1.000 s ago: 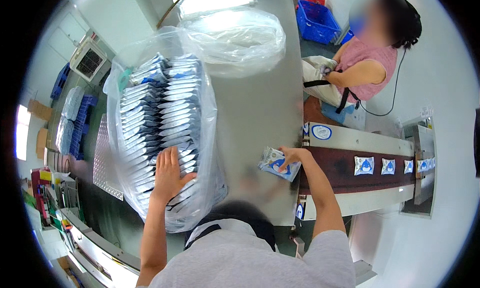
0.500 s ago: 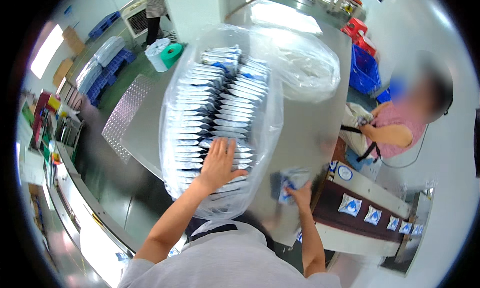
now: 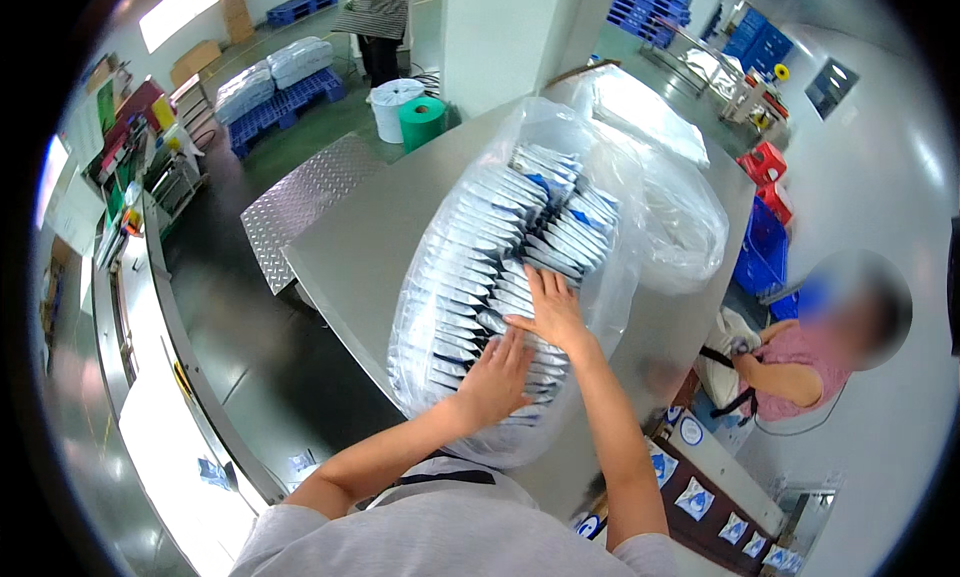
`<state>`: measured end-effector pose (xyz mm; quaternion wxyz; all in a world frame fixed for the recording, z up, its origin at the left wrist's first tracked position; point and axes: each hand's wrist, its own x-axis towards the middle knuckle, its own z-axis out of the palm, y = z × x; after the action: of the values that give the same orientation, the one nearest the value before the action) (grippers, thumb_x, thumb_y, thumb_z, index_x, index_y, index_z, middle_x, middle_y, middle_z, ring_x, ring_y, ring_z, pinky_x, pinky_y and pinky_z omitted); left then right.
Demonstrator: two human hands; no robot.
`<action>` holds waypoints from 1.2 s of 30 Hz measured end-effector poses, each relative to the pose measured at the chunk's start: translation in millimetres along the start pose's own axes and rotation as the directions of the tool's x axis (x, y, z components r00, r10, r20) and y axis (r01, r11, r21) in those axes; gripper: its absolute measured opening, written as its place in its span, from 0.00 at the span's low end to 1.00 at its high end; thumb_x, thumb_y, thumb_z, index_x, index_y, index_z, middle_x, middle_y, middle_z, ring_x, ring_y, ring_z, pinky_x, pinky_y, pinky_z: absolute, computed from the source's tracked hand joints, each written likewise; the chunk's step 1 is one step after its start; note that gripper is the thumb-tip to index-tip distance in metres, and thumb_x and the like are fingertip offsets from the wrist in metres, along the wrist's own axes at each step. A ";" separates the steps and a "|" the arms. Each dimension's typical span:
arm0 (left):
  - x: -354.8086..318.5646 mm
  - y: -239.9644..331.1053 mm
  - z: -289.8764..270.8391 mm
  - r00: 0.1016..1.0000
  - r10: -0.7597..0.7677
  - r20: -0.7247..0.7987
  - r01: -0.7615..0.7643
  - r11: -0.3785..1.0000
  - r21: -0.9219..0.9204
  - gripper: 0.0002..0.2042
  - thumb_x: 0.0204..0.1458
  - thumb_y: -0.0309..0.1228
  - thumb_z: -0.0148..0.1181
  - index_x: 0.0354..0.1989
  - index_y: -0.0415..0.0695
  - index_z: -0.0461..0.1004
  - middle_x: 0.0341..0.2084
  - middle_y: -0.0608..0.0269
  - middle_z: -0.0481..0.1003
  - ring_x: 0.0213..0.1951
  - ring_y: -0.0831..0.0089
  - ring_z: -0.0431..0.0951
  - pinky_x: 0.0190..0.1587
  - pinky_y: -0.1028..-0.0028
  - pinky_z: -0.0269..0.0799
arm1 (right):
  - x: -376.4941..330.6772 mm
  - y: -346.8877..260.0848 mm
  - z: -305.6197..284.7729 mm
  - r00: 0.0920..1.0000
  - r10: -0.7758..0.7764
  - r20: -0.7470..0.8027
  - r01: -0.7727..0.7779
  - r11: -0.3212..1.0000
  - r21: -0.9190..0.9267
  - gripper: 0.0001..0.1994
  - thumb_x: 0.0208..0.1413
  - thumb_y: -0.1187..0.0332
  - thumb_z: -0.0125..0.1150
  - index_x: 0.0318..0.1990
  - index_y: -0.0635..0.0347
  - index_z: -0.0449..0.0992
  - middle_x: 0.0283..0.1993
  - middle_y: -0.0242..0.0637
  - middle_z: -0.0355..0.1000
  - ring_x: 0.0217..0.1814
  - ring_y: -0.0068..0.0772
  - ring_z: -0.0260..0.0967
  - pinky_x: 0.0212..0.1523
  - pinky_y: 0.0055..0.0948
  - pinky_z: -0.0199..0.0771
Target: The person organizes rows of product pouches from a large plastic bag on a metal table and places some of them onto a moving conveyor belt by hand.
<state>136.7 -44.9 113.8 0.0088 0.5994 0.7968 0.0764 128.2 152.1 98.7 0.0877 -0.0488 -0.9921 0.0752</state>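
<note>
A large clear plastic bag (image 3: 420, 317) lies open on the metal table, filled with two long rows of small white-and-blue packets (image 3: 480, 239) standing on edge. My left hand (image 3: 492, 382) rests on the packets near the bag's close end, its fingers stretched out. Just beyond it, my right hand (image 3: 553, 309) lies over the right-hand row, fingers extended and touching the packet tops. Neither hand shows a packet gripped in it. The packets directly under both palms are hidden.
Another clear bag (image 3: 685, 239) lies right of the filled one on the metal table (image 3: 345, 267). At lower right, a dark conveyor belt (image 3: 672, 500) carries several packets. A person (image 3: 790, 372) sits beyond it near a blue crate (image 3: 762, 247). A green roll (image 3: 423, 124) stands behind the table.
My right hand, which held packets beside the bag, has moved left and forward onto the rows and holds none visibly. My left hand remains on the packets. The view has shifted.
</note>
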 end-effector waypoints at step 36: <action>134.9 -61.0 60.1 0.965 -0.087 -0.247 0.121 0.985 0.126 0.16 0.56 0.42 0.44 0.40 0.40 0.67 0.41 0.53 0.71 0.49 0.56 0.68 0.58 0.57 0.56 | -356.9 -55.9 192.9 0.457 0.777 0.433 -0.877 0.476 0.071 0.22 0.56 0.52 0.50 0.41 0.67 0.73 0.42 0.54 0.71 0.50 0.55 0.66 0.50 0.47 0.67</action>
<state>46.9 74.4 56.8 -0.1258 0.5422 0.8257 0.0918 438.2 30.7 -139.7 -0.1282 -0.5028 -0.8152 0.2574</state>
